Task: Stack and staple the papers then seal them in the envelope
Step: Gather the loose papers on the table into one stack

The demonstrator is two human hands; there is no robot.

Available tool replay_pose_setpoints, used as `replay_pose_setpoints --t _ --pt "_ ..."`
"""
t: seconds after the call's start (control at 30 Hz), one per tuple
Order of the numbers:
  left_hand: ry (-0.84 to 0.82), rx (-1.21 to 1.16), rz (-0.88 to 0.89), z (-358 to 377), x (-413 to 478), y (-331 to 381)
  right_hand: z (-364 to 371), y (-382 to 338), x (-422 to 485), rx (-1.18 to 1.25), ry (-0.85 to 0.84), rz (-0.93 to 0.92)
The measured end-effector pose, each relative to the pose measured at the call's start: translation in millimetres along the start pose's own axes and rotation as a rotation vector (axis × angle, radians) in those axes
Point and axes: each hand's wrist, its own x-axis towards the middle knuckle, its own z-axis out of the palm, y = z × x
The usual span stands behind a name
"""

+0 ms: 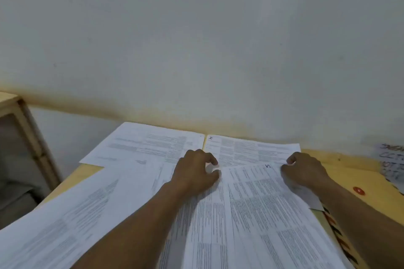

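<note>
Nearest, under both forearms, lies the sheet marked 5 (262,214). It overlaps a wider sheet (65,214) that runs off left of the left hand (196,170). Outside the right forearm a striped edge (337,232) pokes from under the papers. It is perhaps the envelope, but too little shows to say. The left hand and the right hand (305,170) sit at that sheet's far corners, fingers curled narrow, each seemingly pinching its corner. Just right of the right hand a small red disc (358,190) rests on the counter (349,164). Beyond the fingertips lie the sheet marked 4 (251,150) and another page (148,144). Lifting sheet 5 could drag the loose pages beneath askew, or stack the numbers out of order. No stapler shows, and the print is too blurred to read.
</note>
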Motion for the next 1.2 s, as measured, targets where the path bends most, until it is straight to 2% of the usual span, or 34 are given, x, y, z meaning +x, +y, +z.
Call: replay_pose_setpoints --t 0.13,0.3,0.4,0.53,0.67,0.77,0.87,1.07,1.13,1.2 --pt "0.103 0.045 0.04 8 -3 -8 4 -6 7 0.066 0.045 0.112" --pt "0.118 0.047 0.062 10 -3 -10 8 -12 8 -0.118 0.073 0.303" --pt "0.129 0.041 0.071 11 -3 -10 9 -12 8 -0.147 0.044 0.303" --pt "0.144 0.024 0.05 11 -3 -10 4 -15 13 0.026 0.098 0.275" --pt "0.137 0.01 0.044 11 -1 -10 -5 -3 18 0.277 0.165 0.117" --pt "0.115 0.023 0.047 10 0 -8 -19 3 16 0.354 0.225 -0.007" --pt "0.052 0.134 0.058 9 2 -3 -37 -2 13 0.36 0.285 -0.218" --pt "-0.08 0.241 0.032 -7 13 16 -83 -28 0 0.247 0.693 -0.531" --pt "-0.072 0.276 0.036 -12 15 21 -103 -35 -8 0.268 0.806 -0.577" --pt "-0.009 0.185 0.038 -17 16 28 -121 -40 -14 0.335 0.895 -0.577"
